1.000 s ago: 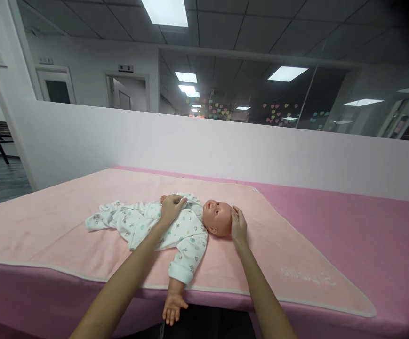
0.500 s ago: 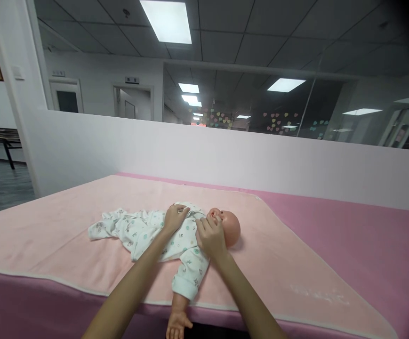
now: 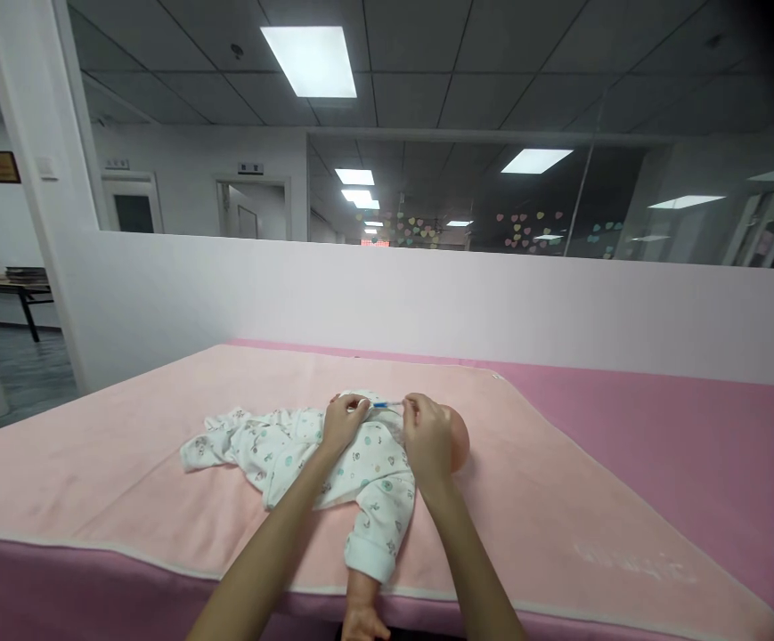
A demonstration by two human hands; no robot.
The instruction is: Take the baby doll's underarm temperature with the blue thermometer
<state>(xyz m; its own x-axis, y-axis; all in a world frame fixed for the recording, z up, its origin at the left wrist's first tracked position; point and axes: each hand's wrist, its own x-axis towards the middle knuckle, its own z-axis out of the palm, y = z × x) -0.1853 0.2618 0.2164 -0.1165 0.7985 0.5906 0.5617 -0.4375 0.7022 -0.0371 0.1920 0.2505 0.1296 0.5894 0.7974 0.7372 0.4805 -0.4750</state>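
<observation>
A baby doll (image 3: 457, 438) lies on its back on a pale pink blanket (image 3: 159, 463), dressed in a white printed romper (image 3: 280, 450). Its head points right and one bare arm (image 3: 363, 614) hangs over the near edge. My left hand (image 3: 343, 425) rests on the doll's chest, fingers pinched at the romper's collar. My right hand (image 3: 428, 438) covers the doll's face, its fingers closed on a thin blue stick (image 3: 387, 405) that spans between my two hands. I cannot make out what the stick is.
The blanket lies on a darker pink mattress (image 3: 694, 436). A white partition wall (image 3: 427, 298) runs behind it with glass above. A corridor with a dark table (image 3: 5, 289) opens at the far left.
My right hand left the top of the doll's head, crossed over its face and now pinches the blue stick near my left hand. The view shifted slightly right.
</observation>
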